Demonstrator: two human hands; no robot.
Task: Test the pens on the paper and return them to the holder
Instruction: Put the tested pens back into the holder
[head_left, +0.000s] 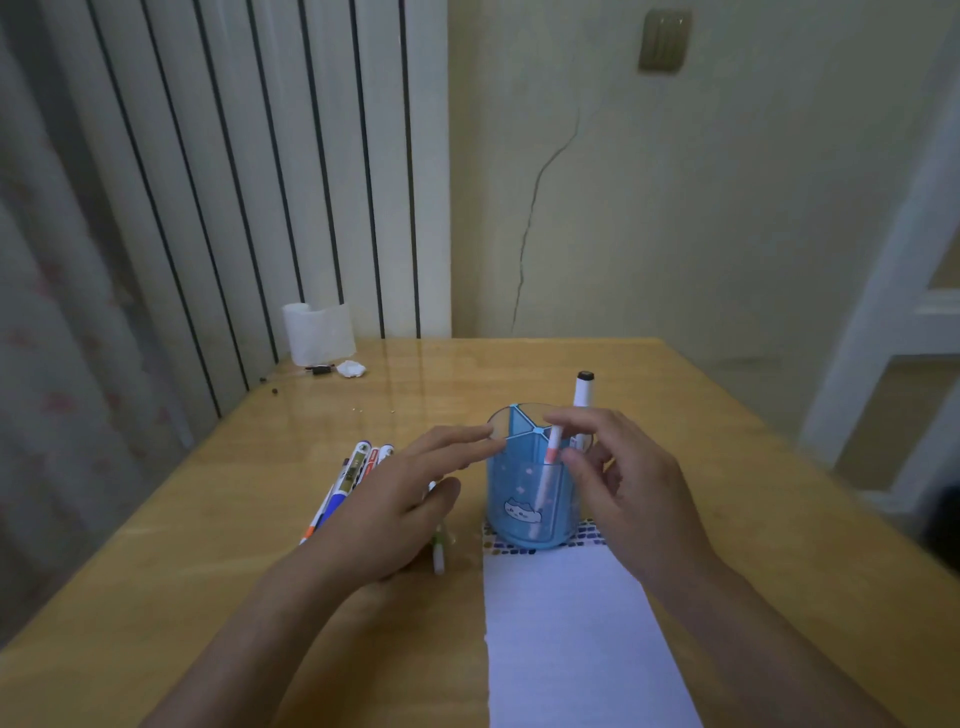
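Fingers (558, 418) of the right hand (631, 486) pinch a pink pen (551, 453) at its top, its lower end down inside the blue holder (524, 512) at frame centre. Left hand (400, 499) lies spread, fingertips touching the holder's rim. Loose pens (356, 470) lie on the counter (727, 467) at left; paper (566, 639) runs to the lower edge. The pen looks light, stiff and slick, so a pinch high on the barrel suits; the holder seems light enough to tip.

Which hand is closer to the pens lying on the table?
Left. The left hand hovers right beside the loose pens; the right hand is beyond the blue holder, holding a pink pen.
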